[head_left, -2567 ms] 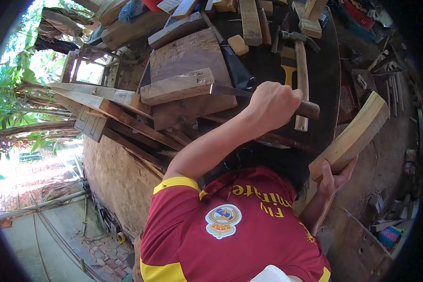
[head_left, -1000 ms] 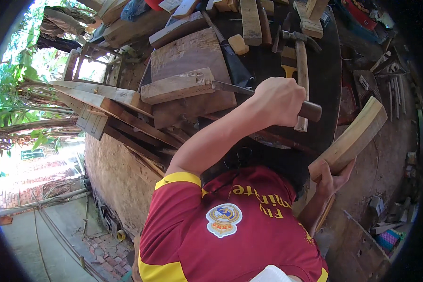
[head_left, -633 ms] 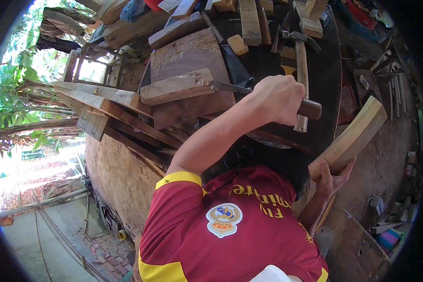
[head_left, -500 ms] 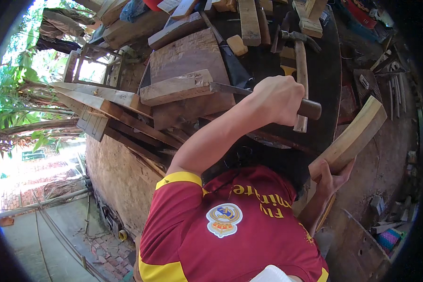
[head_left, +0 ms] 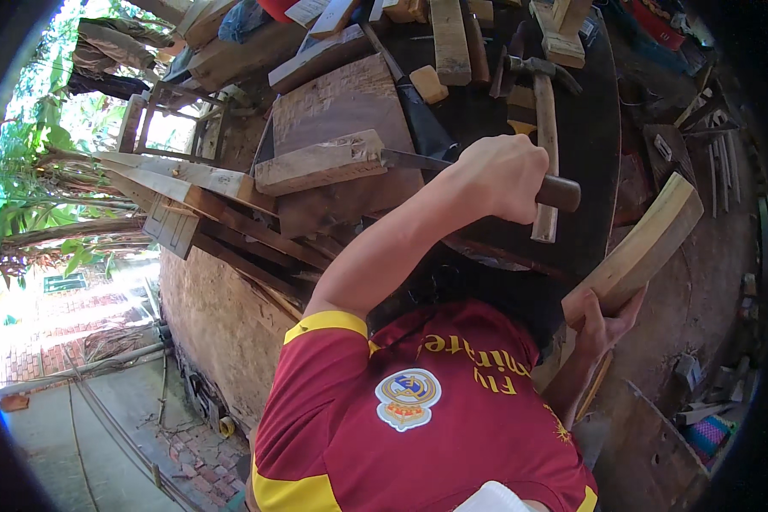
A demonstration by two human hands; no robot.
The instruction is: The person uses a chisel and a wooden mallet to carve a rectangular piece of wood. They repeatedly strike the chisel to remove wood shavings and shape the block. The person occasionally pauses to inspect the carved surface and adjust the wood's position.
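Note:
My left hand [head_left: 505, 175] is closed in a fist around the thick brown wooden handle of a long knife [head_left: 418, 160]. Its narrow dark blade points left, and the far end meets the rough end of a wooden block [head_left: 316, 165]; whether it is stuck in it, I cannot tell. That block lies across a wide board [head_left: 341, 111]. Lower right, my right hand [head_left: 606, 324] grips one end of a pale, thick piece of wood [head_left: 644, 243], held tilted up and away. Right beside my left fist lies a hammer [head_left: 545, 128] with a wooden handle.
A dark tabletop [head_left: 584, 128] carries a brush [head_left: 521, 111], a small wood chunk [head_left: 428, 84] and several timber offcuts [head_left: 450, 43]. Long planks [head_left: 205, 200] jut out at the left. Beyond stands a wooden frame [head_left: 179, 119]. Scrap pieces [head_left: 708, 410] lie at the lower right.
My left hand and the knife have shifted very slightly left. My right hand keeps its hold on the pale wood in nearly the same place.

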